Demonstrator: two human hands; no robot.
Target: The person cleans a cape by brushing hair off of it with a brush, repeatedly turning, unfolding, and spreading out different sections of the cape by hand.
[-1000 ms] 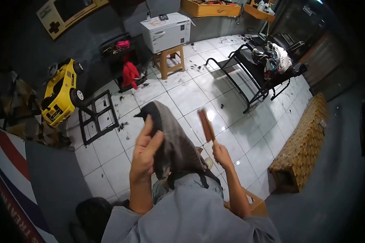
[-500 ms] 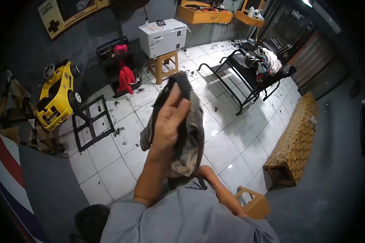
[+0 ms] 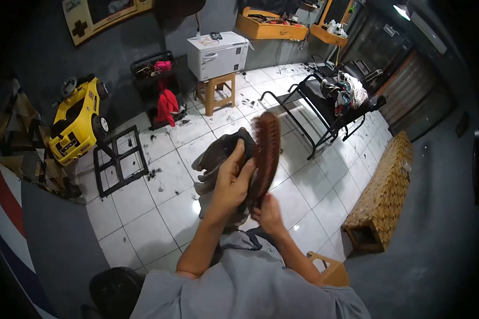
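Observation:
My left hand (image 3: 230, 190) grips a bunched, dark grey-brown cloth (image 3: 212, 162) in front of my body, its folds hanging to the left of my fingers. The cloth's exact kind is unclear. In my right hand (image 3: 271, 217) is a long brown brush (image 3: 268, 151), held upright by its lower end. The brush's bristles face left, towards the cloth and my left fingers. Whether the bristles touch the cloth I cannot tell.
Dark hair clumps lie about the white tiled floor (image 3: 314, 183). A yellow toy car (image 3: 77, 122) and black frame (image 3: 121, 159) stand left. Ahead are a white freezer box (image 3: 218, 56) on a stool (image 3: 218, 95) and a black chair (image 3: 314, 98). A woven bench (image 3: 383, 191) stands right.
The brush has come up into view in my right hand, which was low beside my body. My left hand and the cloth have moved slightly down and the cloth has shifted left.

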